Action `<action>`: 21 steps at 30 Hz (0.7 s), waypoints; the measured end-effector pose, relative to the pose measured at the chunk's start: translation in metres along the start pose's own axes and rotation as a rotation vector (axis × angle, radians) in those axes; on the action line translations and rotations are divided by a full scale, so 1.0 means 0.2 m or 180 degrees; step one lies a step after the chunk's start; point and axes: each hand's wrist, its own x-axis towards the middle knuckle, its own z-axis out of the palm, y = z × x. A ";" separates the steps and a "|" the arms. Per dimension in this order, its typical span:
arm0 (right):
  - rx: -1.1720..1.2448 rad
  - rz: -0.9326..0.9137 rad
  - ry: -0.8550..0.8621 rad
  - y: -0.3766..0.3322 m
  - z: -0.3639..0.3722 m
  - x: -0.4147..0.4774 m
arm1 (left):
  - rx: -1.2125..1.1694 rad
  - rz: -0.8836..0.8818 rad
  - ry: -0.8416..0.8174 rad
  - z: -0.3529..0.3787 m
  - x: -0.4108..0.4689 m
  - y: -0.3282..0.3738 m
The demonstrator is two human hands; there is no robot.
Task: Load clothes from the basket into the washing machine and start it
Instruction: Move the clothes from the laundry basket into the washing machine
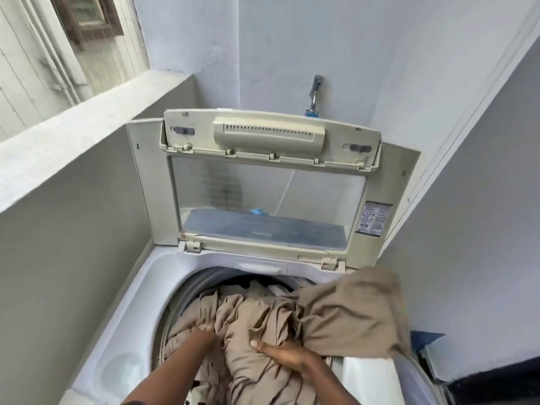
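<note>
A bunched tan garment (257, 320) sits in the mouth of the top-loading washing machine's drum (187, 290), heaped above the rim. One flap spreads out over the drum's right edge. The left hand (204, 331) is at the drum's near-left side, fingers curled into the folds and grasping the cloth. The right hand (283, 355) is over the drum's near side and clutches a fistful of the same garment, thumb on top. Behind the drum the hinged lid (263, 200) stands open, with a wall tap (314, 93) above it.
</note>
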 end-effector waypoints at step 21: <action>-0.2502 -0.0384 0.2292 -0.33 0.04 0.40 | -0.0459 -0.0266 0.0850 0.02 0.33 -0.03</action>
